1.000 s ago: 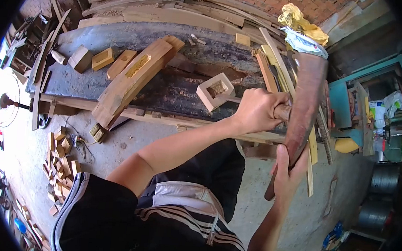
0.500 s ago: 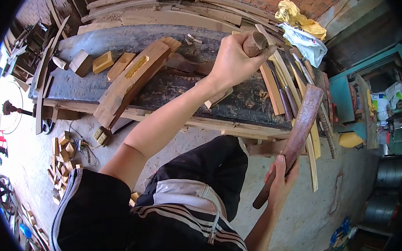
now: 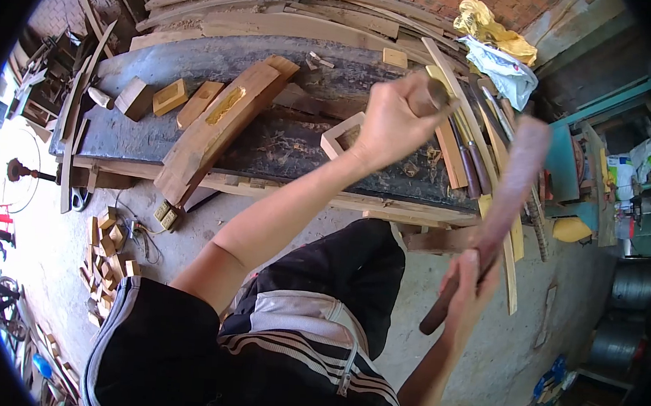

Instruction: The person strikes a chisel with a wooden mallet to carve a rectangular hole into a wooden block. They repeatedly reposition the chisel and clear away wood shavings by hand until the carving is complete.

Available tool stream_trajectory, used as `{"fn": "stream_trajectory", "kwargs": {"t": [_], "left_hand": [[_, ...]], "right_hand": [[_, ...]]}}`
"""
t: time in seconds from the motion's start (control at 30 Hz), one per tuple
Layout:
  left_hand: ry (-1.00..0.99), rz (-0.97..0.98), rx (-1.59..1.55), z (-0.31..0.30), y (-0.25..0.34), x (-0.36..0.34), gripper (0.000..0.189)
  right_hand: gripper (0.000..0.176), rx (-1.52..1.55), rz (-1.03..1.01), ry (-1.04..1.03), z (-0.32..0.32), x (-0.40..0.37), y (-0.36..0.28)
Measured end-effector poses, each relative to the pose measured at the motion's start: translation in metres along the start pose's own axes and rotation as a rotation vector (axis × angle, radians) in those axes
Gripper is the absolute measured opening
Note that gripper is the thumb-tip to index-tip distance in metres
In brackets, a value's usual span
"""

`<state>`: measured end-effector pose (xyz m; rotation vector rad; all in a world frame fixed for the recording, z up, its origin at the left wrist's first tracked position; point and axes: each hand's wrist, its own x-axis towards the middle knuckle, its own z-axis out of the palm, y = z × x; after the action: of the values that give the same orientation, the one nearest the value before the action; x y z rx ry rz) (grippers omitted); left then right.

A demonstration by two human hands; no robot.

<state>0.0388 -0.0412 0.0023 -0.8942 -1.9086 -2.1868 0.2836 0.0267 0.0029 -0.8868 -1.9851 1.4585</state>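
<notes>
My left hand (image 3: 399, 121) is closed around a thick round wooden handle (image 3: 428, 97), its flat end facing up. Whatever lies below the fist is hidden. Just left of that wrist, a pale wooden block with a squarish opening (image 3: 337, 137) rests on the dark bench (image 3: 268, 154), partly covered by the hand. My right hand (image 3: 471, 281) grips a long wooden mallet (image 3: 517, 167) by its thin lower end. The mallet's thick head is raised and smeared by motion, to the right of my left hand. A large timber with a carved slot (image 3: 217, 131) lies across the bench at left.
Several small wood blocks (image 3: 170, 97) sit at the bench's left. Dark-handled tools (image 3: 472, 172) and long strips (image 3: 515, 239) lie at the right end, some overhanging the edge. Offcuts (image 3: 107, 256) are piled on the floor; plastic bags (image 3: 505, 68) stand at the back right.
My left hand has shifted slightly right and down with the handle, uncovering more of the pale block. The mallet in my right hand has moved right, its head higher.
</notes>
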Motion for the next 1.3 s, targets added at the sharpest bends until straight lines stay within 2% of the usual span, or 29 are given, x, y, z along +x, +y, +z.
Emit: {"fn": "stream_trajectory", "kwargs": {"t": [0.03, 0.07, 0.13, 0.2, 0.23, 0.27, 0.33, 0.4, 0.47, 0.53, 0.63, 0.67, 0.73, 0.77, 0.83, 0.87, 0.93, 1.23, 1.3], "left_hand": [[-0.037, 0.038, 0.006, 0.004, 0.0, -0.005, 0.021], [-0.115, -0.06, 0.114, 0.005, 0.002, -0.013, 0.016], [-0.107, 0.123, 0.093, 0.016, -0.007, -0.023, 0.022], [-0.138, 0.125, 0.105, 0.018, -0.012, -0.032, 0.025], [-0.173, 0.128, 0.119, 0.02, -0.011, -0.034, 0.027], [-0.171, 0.13, 0.114, 0.02, -0.011, -0.036, 0.027], [-0.128, 0.129, 0.129, 0.018, -0.011, -0.036, 0.028], [-0.137, 0.134, 0.143, 0.013, -0.009, -0.034, 0.028], [-0.159, 0.11, 0.16, 0.008, -0.007, -0.042, 0.027], [-0.224, 0.129, 0.176, 0.008, -0.004, -0.042, 0.027], [-0.211, 0.161, 0.148, 0.008, -0.005, -0.044, 0.028], [-0.202, 0.166, 0.119, 0.007, -0.005, -0.045, 0.028], [-0.226, 0.145, 0.097, -0.001, 0.002, -0.042, 0.021], [-0.217, 0.112, 0.079, -0.006, 0.005, -0.04, 0.017], [-0.144, 0.051, -0.005, -0.012, 0.002, -0.024, 0.008], [-0.045, 0.126, -0.125, -0.015, 0.001, -0.014, 0.016], [0.049, -0.115, -0.107, -0.032, 0.015, 0.008, 0.029], [0.119, -0.05, -0.159, -0.028, 0.003, 0.026, 0.03], [0.083, -0.115, -0.121, -0.024, 0.0, 0.023, 0.029]], "right_hand": [[0.036, 0.059, -0.079, 0.032, 0.002, 0.005, -0.012], [0.037, 0.119, -0.16, 0.064, 0.004, 0.009, -0.026], [0.039, 0.148, -0.208, 0.09, 0.012, 0.016, -0.048], [0.044, 0.136, -0.363, 0.108, 0.017, 0.024, -0.055], [0.045, 0.047, -0.27, 0.053, 0.014, 0.022, -0.051], [0.045, 0.044, -0.274, 0.054, 0.015, 0.024, -0.045], [0.046, -0.217, -0.252, -0.174, 0.017, 0.029, -0.03], [0.046, -0.31, -0.281, -0.157, 0.017, 0.027, -0.031], [0.038, -0.03, -0.298, 0.037, 0.023, 0.017, -0.042], [0.038, 0.048, -0.321, 0.03, 0.021, 0.018, -0.042], [0.04, -0.289, -0.383, -0.158, 0.02, 0.022, -0.029], [0.04, -0.29, -0.385, -0.148, 0.017, 0.017, -0.029], [0.049, -0.107, -0.082, -0.183, 0.018, 0.006, -0.035], [0.048, -0.141, -0.144, -0.151, 0.018, 0.005, -0.029], [0.046, -0.092, -0.078, -0.158, 0.016, -0.001, -0.029], [0.044, -0.039, -0.019, -0.158, 0.014, -0.004, -0.03], [0.043, 0.014, -0.018, -0.125, 0.011, -0.008, -0.02], [0.043, 0.039, 0.044, -0.054, 0.0, -0.016, -0.005], [0.043, 0.029, 0.046, -0.049, -0.002, -0.017, -0.002]]}}
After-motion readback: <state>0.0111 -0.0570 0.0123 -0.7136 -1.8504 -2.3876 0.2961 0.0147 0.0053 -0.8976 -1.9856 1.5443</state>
